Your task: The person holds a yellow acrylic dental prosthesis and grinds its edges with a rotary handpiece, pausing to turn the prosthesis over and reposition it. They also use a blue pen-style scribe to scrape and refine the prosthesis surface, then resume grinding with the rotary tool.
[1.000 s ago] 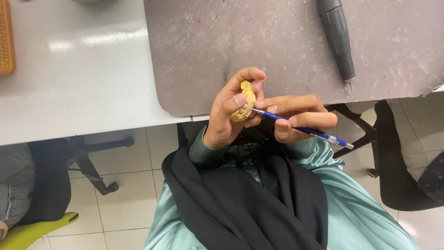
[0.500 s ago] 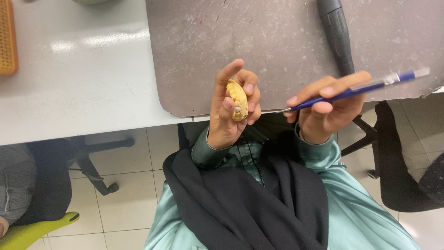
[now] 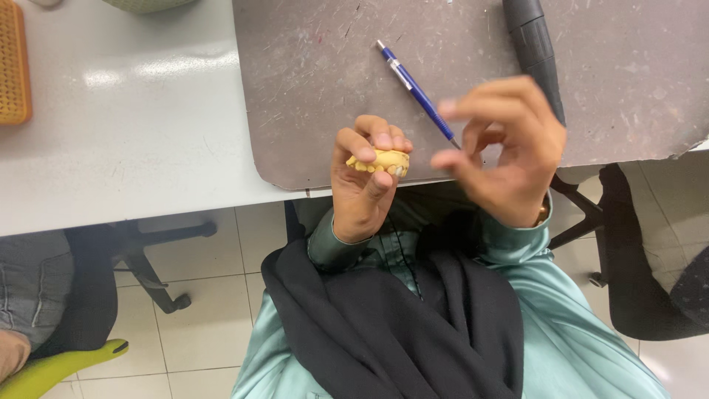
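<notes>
My left hand (image 3: 362, 181) grips a small yellow cast of teeth (image 3: 380, 161) just above the near edge of a grey-brown work mat (image 3: 332, 66). A blue pen (image 3: 415, 91) lies slantwise on the mat, its tip pointing toward my right hand. My right hand (image 3: 506, 148) hovers over the mat's near edge with fingers apart and nothing in them, a little right of the pen's tip.
A dark grey handheld tool (image 3: 533, 48) lies on the mat behind my right hand. An orange perforated tray (image 3: 13, 66) sits at the far left of the white table (image 3: 133, 133). Chair legs and a green seat (image 3: 52, 366) stand on the tiled floor.
My right hand has let go of the blue pen, which now lies on the mat. My left hand has turned the yellow cast to lie sideways.
</notes>
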`<state>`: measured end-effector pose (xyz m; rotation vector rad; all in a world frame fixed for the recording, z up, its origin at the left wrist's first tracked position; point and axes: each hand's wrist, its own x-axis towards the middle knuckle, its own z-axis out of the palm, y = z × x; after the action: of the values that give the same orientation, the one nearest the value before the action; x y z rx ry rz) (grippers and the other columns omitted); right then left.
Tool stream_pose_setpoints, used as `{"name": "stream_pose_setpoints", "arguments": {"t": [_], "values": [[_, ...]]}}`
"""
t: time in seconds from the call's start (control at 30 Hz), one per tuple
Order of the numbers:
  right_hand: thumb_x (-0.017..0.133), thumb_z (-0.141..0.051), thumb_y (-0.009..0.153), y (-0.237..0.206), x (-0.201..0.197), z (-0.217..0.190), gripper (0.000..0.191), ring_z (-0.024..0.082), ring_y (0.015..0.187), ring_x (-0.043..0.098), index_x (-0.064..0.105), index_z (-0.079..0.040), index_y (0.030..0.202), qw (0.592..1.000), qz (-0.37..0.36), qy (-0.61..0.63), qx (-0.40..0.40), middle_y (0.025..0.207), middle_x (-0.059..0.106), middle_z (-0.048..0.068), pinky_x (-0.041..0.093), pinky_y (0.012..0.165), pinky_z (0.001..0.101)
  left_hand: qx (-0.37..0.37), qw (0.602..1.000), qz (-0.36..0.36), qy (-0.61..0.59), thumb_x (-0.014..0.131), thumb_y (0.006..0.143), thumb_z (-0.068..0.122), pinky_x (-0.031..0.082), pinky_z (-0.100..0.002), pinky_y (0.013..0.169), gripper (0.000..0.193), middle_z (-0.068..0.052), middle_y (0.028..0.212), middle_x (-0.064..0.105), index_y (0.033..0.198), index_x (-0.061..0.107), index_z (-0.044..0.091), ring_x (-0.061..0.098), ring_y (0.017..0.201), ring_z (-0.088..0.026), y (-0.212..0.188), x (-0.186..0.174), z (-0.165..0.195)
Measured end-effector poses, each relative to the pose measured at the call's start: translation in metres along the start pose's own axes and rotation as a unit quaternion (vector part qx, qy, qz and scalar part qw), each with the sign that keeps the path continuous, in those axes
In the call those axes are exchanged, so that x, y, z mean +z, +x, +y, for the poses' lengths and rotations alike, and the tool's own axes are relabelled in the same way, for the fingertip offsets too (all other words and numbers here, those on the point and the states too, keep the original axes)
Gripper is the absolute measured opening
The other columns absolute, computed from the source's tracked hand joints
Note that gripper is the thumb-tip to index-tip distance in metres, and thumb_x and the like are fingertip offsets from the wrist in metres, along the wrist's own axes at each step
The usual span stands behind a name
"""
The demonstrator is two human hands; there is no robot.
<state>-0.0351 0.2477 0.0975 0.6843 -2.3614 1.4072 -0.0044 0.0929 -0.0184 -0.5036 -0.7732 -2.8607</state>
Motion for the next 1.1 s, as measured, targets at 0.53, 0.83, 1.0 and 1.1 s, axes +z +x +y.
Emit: {"name": "stream_pose_setpoints", "arguments": {"t": [0.53, 0.83, 1.0, 1.1], "values": [[0.089, 0.014, 0.083, -0.022, 0.029, 0.017, 0.033, 0.020, 0.089, 0.076, 0.075, -0.006, 0.105, 0.984, 0.092, 0.022, -0.153, 0.104, 0.072, 0.012, 0.064, 0.067, 0.0262, 0.079, 0.977, -0.030, 0.196, 0.081, 0.091, -0.003, 0.038, -0.053, 0.128, 0.026, -0.001, 0.129, 0.054, 0.103, 0.063, 0.012, 0.052, 0.140, -0.018, -0.007, 0.012, 0.007], [0.090, 0.013, 0.081, -0.027, 0.035, 0.025, 0.035, 0.021, 0.086, 0.077, 0.074, -0.006, 0.106, 0.981, 0.105, 0.028, -0.163, 0.103, 0.073, 0.013, 0.064, 0.066, 0.0248, 0.072, 0.951, -0.015, 0.302, 0.084, 0.093, -0.005, 0.042, -0.050, 0.130, 0.026, -0.005, 0.129, 0.052, 0.108, 0.067, 0.009, 0.056, 0.135, -0.021, -0.014, 0.023, 0.028], [0.090, 0.015, 0.083, -0.030, 0.034, 0.024, 0.038, 0.019, 0.087, 0.076, 0.074, -0.008, 0.109, 0.981, 0.109, 0.019, -0.157, 0.107, 0.072, 0.013, 0.064, 0.065, 0.0247, 0.041, 0.947, -0.031, 0.317, 0.081, 0.093, -0.007, 0.051, -0.045, 0.121, 0.032, -0.009, 0.136, 0.051, 0.114, 0.063, 0.007, 0.055, 0.140, -0.027, -0.008, 0.024, 0.040], [0.089, 0.016, 0.082, -0.028, 0.033, 0.027, 0.038, 0.020, 0.089, 0.077, 0.074, -0.007, 0.109, 0.978, 0.098, 0.025, -0.184, 0.109, 0.071, 0.014, 0.065, 0.065, 0.0247, 0.016, 0.951, -0.052, 0.304, 0.080, 0.095, -0.010, 0.056, -0.041, 0.118, 0.034, -0.010, 0.137, 0.049, 0.119, 0.063, 0.007, 0.053, 0.144, -0.029, -0.004, 0.023, 0.048]]}}
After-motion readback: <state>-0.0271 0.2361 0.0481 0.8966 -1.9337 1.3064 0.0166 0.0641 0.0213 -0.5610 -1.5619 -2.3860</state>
